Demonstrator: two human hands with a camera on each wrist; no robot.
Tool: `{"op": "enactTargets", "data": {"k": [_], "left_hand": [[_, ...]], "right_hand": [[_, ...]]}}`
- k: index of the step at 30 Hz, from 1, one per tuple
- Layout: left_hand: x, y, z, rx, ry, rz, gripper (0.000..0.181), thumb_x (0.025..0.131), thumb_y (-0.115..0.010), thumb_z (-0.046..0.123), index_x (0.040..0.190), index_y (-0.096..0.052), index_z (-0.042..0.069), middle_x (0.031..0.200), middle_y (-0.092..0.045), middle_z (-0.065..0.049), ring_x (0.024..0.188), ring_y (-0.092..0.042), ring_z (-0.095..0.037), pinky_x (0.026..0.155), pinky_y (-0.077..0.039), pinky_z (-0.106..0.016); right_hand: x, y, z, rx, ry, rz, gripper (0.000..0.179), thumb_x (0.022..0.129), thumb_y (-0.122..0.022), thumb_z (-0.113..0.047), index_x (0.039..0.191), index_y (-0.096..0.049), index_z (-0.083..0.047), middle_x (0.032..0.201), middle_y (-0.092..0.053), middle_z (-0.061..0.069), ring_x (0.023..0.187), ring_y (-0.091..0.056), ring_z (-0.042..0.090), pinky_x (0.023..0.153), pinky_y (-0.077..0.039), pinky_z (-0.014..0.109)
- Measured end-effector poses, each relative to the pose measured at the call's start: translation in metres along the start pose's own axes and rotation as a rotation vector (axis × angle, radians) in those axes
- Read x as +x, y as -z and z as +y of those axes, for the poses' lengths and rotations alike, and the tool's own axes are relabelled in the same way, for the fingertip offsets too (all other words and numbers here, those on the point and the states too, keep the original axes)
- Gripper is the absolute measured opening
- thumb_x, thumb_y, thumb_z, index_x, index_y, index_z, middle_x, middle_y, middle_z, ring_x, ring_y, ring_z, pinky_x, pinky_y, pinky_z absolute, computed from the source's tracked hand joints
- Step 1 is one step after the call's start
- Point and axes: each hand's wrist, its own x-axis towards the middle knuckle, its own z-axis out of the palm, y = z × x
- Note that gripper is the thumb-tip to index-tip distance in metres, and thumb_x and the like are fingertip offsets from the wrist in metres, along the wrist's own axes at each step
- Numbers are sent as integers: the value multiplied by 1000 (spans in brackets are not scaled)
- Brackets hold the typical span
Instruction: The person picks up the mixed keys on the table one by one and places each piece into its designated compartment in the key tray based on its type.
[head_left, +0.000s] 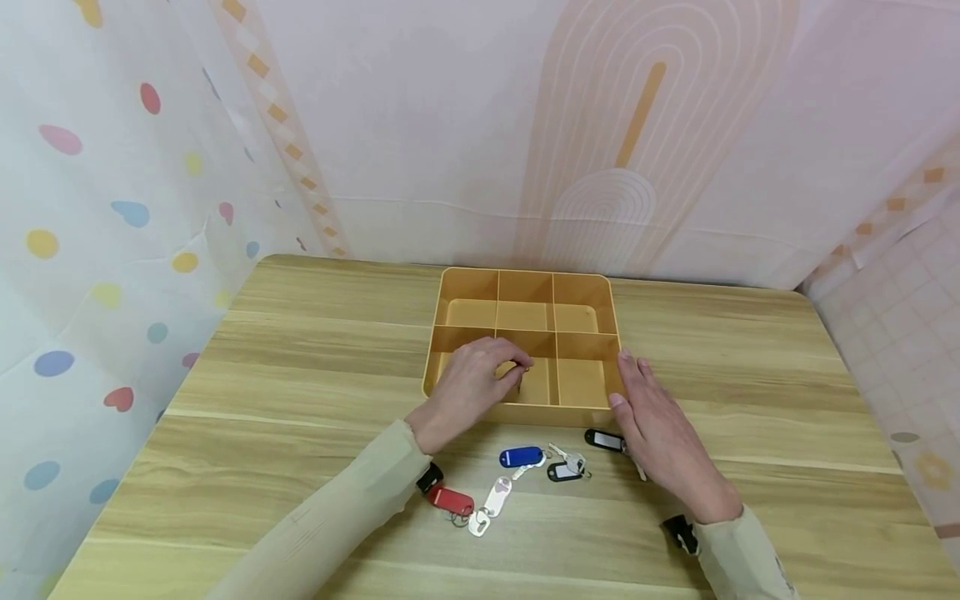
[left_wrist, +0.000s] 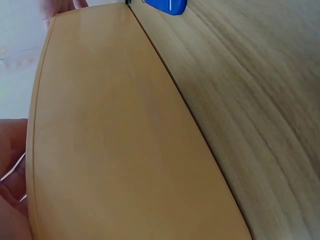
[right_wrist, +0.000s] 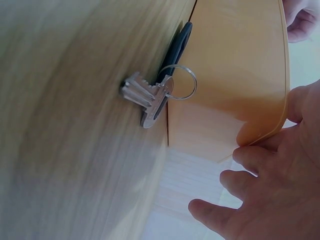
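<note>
A tan organizer box [head_left: 525, 414] with two rows of compartments sits on the wooden table. My left hand [head_left: 476, 375] reaches into its front middle compartment, thumb and fingertips pinching a small thin dark item [head_left: 520, 383]; I cannot tell what it is. In the left wrist view the box's front wall [left_wrist: 110, 120] hides most of that hand. My right hand [head_left: 667, 425] touches the front right corner, fingers mostly straight along the side and rim. Beside it lies a black key tag [head_left: 602, 440] with keys [right_wrist: 147, 95] on a ring.
In front of the box, several tagged keys lie on the table [head_left: 315, 358]: a blue tag [head_left: 522, 457], a black-rimmed tag [head_left: 564, 472], a white tag [head_left: 498, 497] and a red tag [head_left: 452, 501] near my left wrist. A patterned cloth [head_left: 420, 125] hangs behind.
</note>
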Motion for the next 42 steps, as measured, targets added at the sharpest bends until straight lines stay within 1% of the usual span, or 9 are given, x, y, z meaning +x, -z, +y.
{"op": "enactTargets", "data": {"k": [4,6,9,13,18,23,27,35,42], "left_hand": [[1,-2,-1,20,-3,-1,10,93,-78,6,101,-79,10,103,-78,-1,94,-72,-18,85,-60,-35],[1,-2,-1,27,-4,-2,10,92,-78,6,101,-79,10,105,-78,-2,98,-72,-19,88,-60,-36],[1,-2,-2,28,-7,-8,13,92,-79,7,105,-78,9,117,-76,-5,114,-69,-24,102,-55,-40],[0,-2,-2,43,-15,-12,24,94,-78,15,116,-76,6,140,-65,-12,137,-55,-32,115,-43,-49],[-3,-1,-2,63,-30,-11,40,98,-72,27,132,-69,5,155,-50,-15,146,-42,-37,116,-38,-59],[-10,3,-1,75,-45,-14,52,101,-64,36,143,-60,6,163,-39,-13,152,-32,-36,119,-33,-60],[-16,7,1,84,-56,-24,60,101,-62,42,148,-55,5,167,-32,-12,155,-26,-34,120,-30,-61],[-31,15,10,95,-79,-39,64,100,-59,47,149,-54,5,169,-29,-9,156,-23,-32,121,-29,-60],[-45,21,14,83,-105,-35,70,98,-62,48,152,-49,5,169,-30,-8,156,-25,-32,120,-30,-63]], "right_hand": [[0,0,1,1,0,-2,63,115,-29,-36,165,-12,-3,171,-15,16,156,-14,42,120,-20,68],[0,0,1,1,1,-2,63,115,-30,-36,165,-12,-3,171,-15,16,156,-14,42,120,-20,68],[1,0,1,2,2,-3,63,115,-29,-37,165,-12,-3,171,-15,15,156,-14,42,121,-20,67],[1,0,1,2,1,-8,63,115,-29,-37,165,-11,-3,171,-14,15,156,-14,42,120,-20,68],[-1,1,0,3,-3,-15,64,115,-29,-37,166,-11,-3,171,-14,16,156,-13,42,120,-20,68],[-2,3,1,4,-6,-19,64,115,-28,-38,166,-10,-5,172,-13,15,156,-13,42,121,-20,67],[-2,4,2,5,-9,-19,64,115,-28,-38,166,-9,-5,172,-13,16,157,-12,42,121,-19,67],[-2,3,3,8,-11,-18,64,115,-29,-38,166,-10,-5,172,-13,15,157,-13,41,120,-20,68],[-1,2,3,6,-13,-17,64,115,-29,-38,166,-11,-5,171,-14,16,156,-13,42,121,-20,68]]}}
